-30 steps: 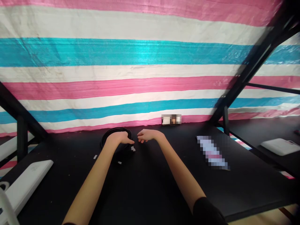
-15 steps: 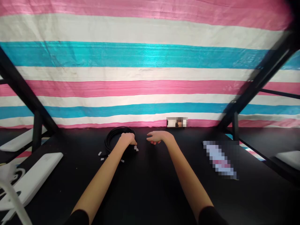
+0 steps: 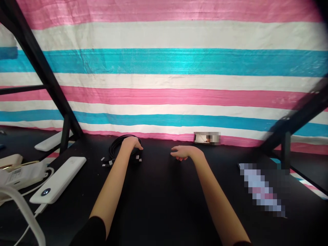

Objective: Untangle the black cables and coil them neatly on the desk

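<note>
A coil of black cables with several small white plug ends lies at the back of the black table. My left hand rests on top of the coil, fingers curled down over it. My right hand hovers just above the bare tabletop to the right of the coil, fingers loosely bent and apart, holding nothing. Both forearms stretch forward from the bottom of the view.
A white power bank with a white cable lies at the left, beside a white charger block and another white slab. Black frame posts rise left and right. A striped tarp hangs behind. Blurred items lie at right.
The view has swung left, showing more of the left table. My hands have drifted apart; the left stays on the cable coil, the right has moved away to the right.
</note>
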The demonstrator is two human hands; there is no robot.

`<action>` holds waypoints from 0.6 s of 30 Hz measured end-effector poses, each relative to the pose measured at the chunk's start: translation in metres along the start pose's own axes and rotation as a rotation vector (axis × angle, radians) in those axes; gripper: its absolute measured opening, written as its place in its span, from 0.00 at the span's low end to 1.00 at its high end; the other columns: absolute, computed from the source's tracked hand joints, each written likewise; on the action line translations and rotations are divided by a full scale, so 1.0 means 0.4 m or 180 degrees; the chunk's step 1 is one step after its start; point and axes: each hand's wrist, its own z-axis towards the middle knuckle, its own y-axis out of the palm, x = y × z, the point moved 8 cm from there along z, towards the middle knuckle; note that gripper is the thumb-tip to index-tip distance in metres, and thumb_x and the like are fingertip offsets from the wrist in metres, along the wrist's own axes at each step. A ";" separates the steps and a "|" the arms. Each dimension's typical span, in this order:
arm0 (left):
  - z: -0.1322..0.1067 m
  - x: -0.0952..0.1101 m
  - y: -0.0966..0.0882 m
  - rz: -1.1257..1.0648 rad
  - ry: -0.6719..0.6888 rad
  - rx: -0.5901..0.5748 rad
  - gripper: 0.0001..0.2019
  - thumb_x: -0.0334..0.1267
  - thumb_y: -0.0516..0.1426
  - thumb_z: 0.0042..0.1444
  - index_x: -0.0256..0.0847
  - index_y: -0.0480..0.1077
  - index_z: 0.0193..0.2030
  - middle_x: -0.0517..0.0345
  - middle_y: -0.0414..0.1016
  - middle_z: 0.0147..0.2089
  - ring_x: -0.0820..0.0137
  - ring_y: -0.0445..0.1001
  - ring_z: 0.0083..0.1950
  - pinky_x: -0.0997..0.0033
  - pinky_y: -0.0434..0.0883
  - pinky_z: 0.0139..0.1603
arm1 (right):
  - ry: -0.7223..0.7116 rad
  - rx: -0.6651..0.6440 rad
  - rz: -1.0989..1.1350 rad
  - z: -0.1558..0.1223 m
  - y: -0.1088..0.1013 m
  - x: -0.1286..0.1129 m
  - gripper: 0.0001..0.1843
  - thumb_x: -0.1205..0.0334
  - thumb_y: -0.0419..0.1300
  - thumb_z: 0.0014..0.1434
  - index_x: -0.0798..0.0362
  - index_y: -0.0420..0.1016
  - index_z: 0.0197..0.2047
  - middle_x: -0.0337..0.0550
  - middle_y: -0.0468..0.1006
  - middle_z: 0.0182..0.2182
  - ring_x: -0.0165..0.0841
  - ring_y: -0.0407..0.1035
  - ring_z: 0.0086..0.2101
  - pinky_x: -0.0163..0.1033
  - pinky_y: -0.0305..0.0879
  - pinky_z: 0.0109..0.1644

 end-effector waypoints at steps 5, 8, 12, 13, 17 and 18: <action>-0.012 0.001 0.024 0.0080 -0.0185 -0.0417 0.21 0.51 0.57 0.49 0.35 0.75 0.40 0.44 0.78 0.40 0.61 0.77 0.34 0.69 0.71 0.31 | 0.0038 0.0041 0.0000 -0.004 -0.002 -0.002 0.32 0.55 0.49 0.62 0.57 0.49 0.66 0.52 0.76 0.46 0.33 0.74 0.38 0.33 0.67 0.35; -0.001 0.029 0.046 0.0221 -0.0281 -0.0453 0.18 0.48 0.59 0.50 0.35 0.74 0.41 0.43 0.77 0.43 0.57 0.76 0.42 0.68 0.71 0.36 | 0.0036 0.0092 -0.0005 -0.002 -0.005 -0.002 0.32 0.56 0.50 0.61 0.57 0.50 0.66 0.52 0.77 0.45 0.33 0.74 0.38 0.33 0.67 0.34; 0.019 0.044 0.071 0.0386 -0.0406 -0.0539 0.15 0.40 0.57 0.56 0.36 0.69 0.48 0.46 0.71 0.50 0.60 0.71 0.50 0.60 0.70 0.46 | 0.0044 0.0125 -0.0001 -0.007 -0.009 -0.005 0.31 0.56 0.50 0.62 0.57 0.51 0.65 0.52 0.77 0.44 0.33 0.75 0.36 0.33 0.67 0.34; 0.022 0.041 0.076 0.0389 -0.0418 -0.0602 0.15 0.40 0.56 0.58 0.37 0.67 0.50 0.48 0.69 0.51 0.63 0.71 0.49 0.58 0.70 0.47 | 0.0048 0.0123 0.0001 -0.010 -0.010 -0.006 0.30 0.56 0.49 0.62 0.57 0.51 0.65 0.52 0.77 0.44 0.32 0.75 0.36 0.33 0.67 0.34; 0.030 0.021 0.081 0.0329 -0.0411 -0.0697 0.17 0.43 0.56 0.57 0.34 0.68 0.50 0.46 0.71 0.49 0.62 0.73 0.46 0.61 0.71 0.43 | 0.0056 0.0119 -0.0009 -0.015 -0.010 -0.010 0.31 0.57 0.49 0.63 0.59 0.50 0.66 0.53 0.77 0.44 0.33 0.75 0.38 0.34 0.67 0.36; 0.032 0.016 0.079 0.0314 -0.0405 -0.0669 0.18 0.43 0.57 0.55 0.33 0.69 0.48 0.44 0.73 0.47 0.60 0.73 0.45 0.63 0.71 0.41 | 0.0057 0.0120 -0.0014 -0.015 -0.010 -0.010 0.31 0.57 0.49 0.63 0.59 0.49 0.66 0.54 0.77 0.44 0.34 0.74 0.38 0.34 0.67 0.37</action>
